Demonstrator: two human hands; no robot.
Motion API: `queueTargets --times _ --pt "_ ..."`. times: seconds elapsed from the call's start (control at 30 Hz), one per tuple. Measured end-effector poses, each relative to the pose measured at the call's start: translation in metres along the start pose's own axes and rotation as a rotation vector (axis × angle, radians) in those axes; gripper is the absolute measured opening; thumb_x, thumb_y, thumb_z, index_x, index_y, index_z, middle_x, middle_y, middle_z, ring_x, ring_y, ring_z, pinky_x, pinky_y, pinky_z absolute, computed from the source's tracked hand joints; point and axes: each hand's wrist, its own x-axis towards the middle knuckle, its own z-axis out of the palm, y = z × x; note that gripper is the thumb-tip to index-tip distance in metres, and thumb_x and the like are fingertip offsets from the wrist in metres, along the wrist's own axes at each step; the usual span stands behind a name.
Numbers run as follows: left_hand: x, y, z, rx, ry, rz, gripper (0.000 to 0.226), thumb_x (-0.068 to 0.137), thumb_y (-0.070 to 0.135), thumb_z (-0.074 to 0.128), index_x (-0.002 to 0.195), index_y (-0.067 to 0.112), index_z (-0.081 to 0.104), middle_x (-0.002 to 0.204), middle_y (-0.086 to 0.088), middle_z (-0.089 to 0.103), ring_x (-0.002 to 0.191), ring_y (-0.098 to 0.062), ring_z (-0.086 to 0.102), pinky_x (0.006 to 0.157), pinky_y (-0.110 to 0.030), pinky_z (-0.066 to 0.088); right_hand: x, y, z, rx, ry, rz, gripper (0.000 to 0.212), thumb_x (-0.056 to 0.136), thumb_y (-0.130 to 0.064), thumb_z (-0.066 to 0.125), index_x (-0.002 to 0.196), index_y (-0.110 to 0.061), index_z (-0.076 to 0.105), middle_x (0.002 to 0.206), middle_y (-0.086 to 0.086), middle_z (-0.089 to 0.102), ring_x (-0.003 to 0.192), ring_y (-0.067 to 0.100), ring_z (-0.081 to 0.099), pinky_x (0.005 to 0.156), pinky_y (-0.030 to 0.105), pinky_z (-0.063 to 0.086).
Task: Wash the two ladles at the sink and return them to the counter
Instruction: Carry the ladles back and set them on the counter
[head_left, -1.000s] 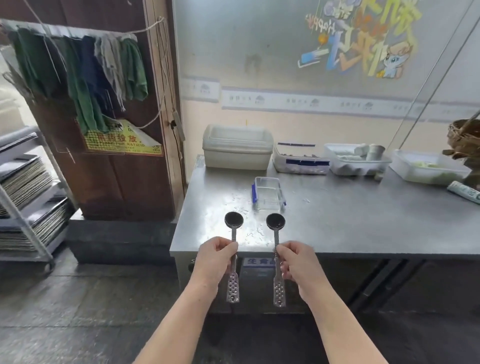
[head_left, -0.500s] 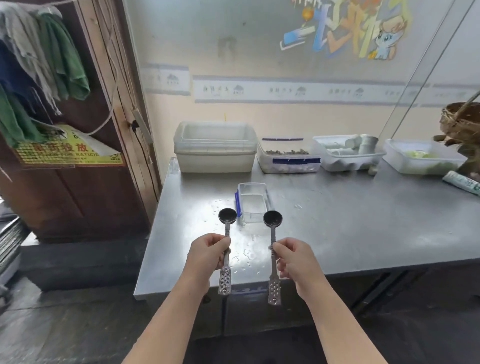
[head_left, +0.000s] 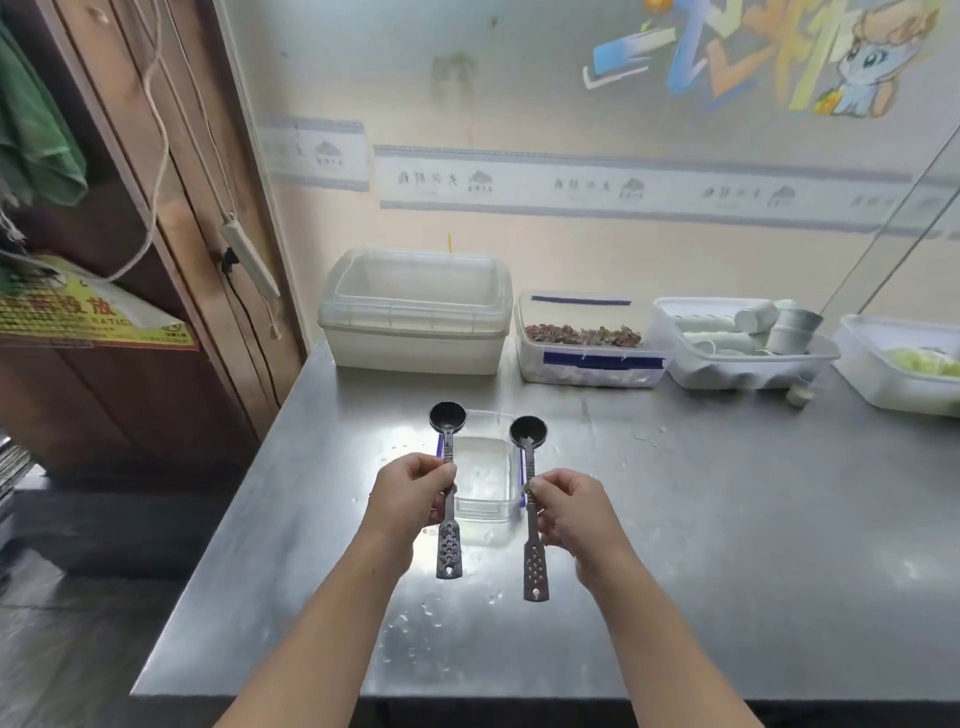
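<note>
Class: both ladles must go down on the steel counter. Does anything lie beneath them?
Yes. A small clear plastic container sits on the steel counter under and between the two dark ladles; bare counter surrounds it.

small tub (head_left: 480, 480) mid-counter (head_left: 727, 545), four tubs behind along wall

head cam | looks forward-down | close over steel counter (head_left: 727, 545) | wall behind

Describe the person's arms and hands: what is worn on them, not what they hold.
Both forearms are bare, with no sleeve reaching into view. The left hand and right hand wear no gloves, and no ring, watch or bracelet shows on fingers or wrists.
</note>
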Motion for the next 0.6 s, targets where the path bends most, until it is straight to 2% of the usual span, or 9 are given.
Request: queueTargets --times 0.23,0.3,0.43,0.6 --pt "0.046 -0.011 0.014 0.033 0.04 -0.081 0.005 0.088 0.008 0.065 0.085 0.004 0.064 0.069 -0.008 0.06 0.042 -0.009 0.045 0.043 -0.019 0.045 0.061 0.006 -0.006 0.045 -0.031 0.069 0.019 0.092 -0.004 0.058 0.074 -0.007 0.063 0.062 0.007 0.056 0.04 0.011 0.044 0.041 0.022 0.037" --pt "0.059 -0.017 0.015 0.044 0.041 -0.104 0.005 0.089 0.007 0.065 0.085 0.004 0.064 0.071 -0.009 0.06 0.039 -0.007 0.044 0.041 -0.019 0.043 0.076 0.012 -0.003 0.047 -0.026 0.091 0.02 0.092 -0.004 0.059 0.073 -0.007 0.063 0.058 0.004 0.055 0.04 0.011 0.044 0.04 0.021 0.035" --pt "0.094 -0.028 0.016 0.055 0.005 -0.159 0.003 0.088 0.006 0.066 0.086 0.004 0.065 0.07 -0.008 0.06 0.041 -0.009 0.045 0.044 -0.02 0.046 0.104 0.022 0.005 -0.015 -0.011 0.119 0.019 0.092 -0.005 0.059 0.074 -0.007 0.063 0.053 -0.003 0.057 0.038 0.011 0.045 0.038 0.021 0.035" --pt "0.137 -0.045 0.021 0.165 -0.068 -0.257 0.004 0.086 0.006 0.065 0.09 0.006 0.065 0.074 -0.009 0.068 0.045 -0.011 0.051 0.045 -0.024 0.043 0.141 0.035 0.016 -0.112 0.043 0.172 0.017 0.092 -0.006 0.06 0.076 -0.006 0.062 0.06 0.005 0.058 0.036 0.012 0.046 0.034 0.021 0.032"
